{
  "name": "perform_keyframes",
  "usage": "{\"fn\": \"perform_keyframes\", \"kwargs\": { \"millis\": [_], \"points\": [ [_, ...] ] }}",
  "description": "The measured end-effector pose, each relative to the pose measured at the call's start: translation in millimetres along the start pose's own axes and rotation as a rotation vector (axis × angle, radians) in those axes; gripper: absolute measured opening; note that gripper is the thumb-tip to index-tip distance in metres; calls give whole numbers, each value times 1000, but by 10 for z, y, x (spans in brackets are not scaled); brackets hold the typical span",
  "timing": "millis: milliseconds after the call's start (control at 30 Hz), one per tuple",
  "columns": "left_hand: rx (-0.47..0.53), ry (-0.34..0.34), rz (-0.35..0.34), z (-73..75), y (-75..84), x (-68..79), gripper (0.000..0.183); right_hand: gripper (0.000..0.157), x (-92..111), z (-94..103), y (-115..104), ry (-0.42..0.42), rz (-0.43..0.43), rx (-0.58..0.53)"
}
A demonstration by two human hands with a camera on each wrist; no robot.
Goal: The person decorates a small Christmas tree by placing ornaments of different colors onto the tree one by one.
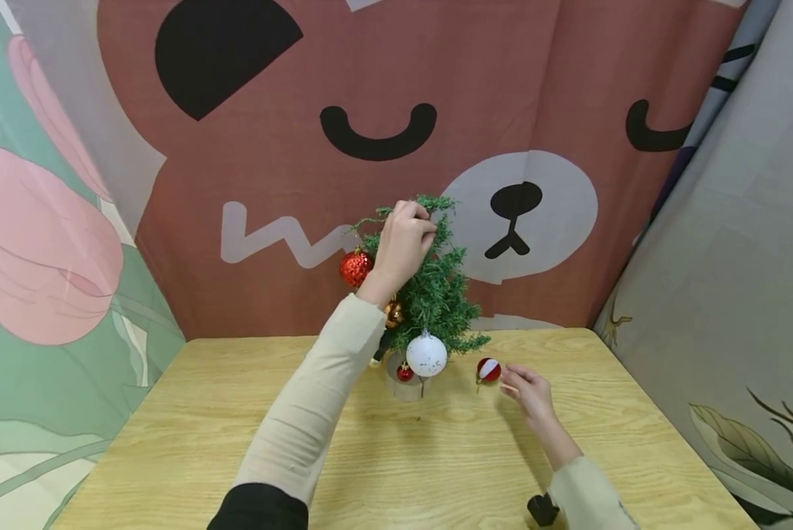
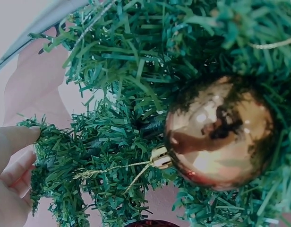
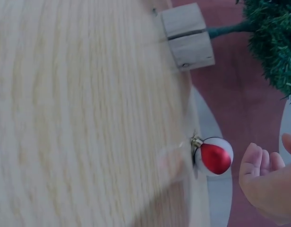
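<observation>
A small green Christmas tree [image 1: 441, 294] stands in a wooden block base [image 3: 188, 38] on the table. At its upper part, my left hand [image 1: 399, 246] pinches a branch tip [image 2: 51, 151] between thumb and fingers. A shiny gold bauble [image 2: 221, 132] hangs just below that hand. Also on the tree are a red glitter bauble [image 1: 356, 268], a white bauble [image 1: 426, 355] and a small red bauble [image 1: 405, 372]. Right of the base, a red-and-white bauble [image 3: 215, 158] lies on the table. Beside it, apart from it, my right hand [image 1: 531, 394] hovers with relaxed fingers, holding nothing.
The light wooden table [image 1: 204, 412] ends at a printed bear curtain [image 1: 290, 177] behind the tree. Patterned curtains flank it on the left and right. A black object [image 1: 542, 509] shows beside the right sleeve [image 1: 588, 493].
</observation>
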State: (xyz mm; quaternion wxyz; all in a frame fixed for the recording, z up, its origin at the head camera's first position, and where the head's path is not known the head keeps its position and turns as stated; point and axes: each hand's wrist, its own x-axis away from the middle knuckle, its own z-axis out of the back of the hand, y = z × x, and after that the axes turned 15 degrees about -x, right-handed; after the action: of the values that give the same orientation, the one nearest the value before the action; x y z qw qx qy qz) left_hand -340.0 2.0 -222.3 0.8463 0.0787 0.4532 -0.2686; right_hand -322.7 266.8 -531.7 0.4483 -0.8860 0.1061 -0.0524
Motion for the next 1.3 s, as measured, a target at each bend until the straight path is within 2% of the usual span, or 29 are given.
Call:
{"fn": "perform_keyframes", "kwargs": {
  "millis": [133, 300, 400, 500, 567, 733, 833, 1000, 1300],
  "points": [
    [17, -10, -6, 19, -12, -9, 12, 30, -36, -30, -3, 9, 10, 73],
    [13, -18, -11, 25, -35, -10, 14, 25, -45, -98, 1, 43, 5, 144],
    [4, -18, -17, 17, -24, -13, 16, 36, -25, -122, 4, 75, 6, 250],
    [1, -18, -14, 11, -20, -13, 17, 49, 25, -167, -24, 77, 13, 362],
    [4, -20, -16, 8, -17, -14, 16, 53, 87, -223, -73, 75, 11, 401],
    [1, -27, -17, 18, -12, -12, 16, 57, 226, -365, -219, 47, 8, 423],
    [0, -32, -10, 30, -11, -9, 16, 57, 242, -413, -267, 40, -20, 456],
    [1, -37, -6, 28, -11, -9, 15, 54, 162, -409, -261, 46, -92, 484],
    [2, -29, -7, 17, -12, -10, 16, 58, 94, -399, -222, 28, -130, 496]
  ]
}}
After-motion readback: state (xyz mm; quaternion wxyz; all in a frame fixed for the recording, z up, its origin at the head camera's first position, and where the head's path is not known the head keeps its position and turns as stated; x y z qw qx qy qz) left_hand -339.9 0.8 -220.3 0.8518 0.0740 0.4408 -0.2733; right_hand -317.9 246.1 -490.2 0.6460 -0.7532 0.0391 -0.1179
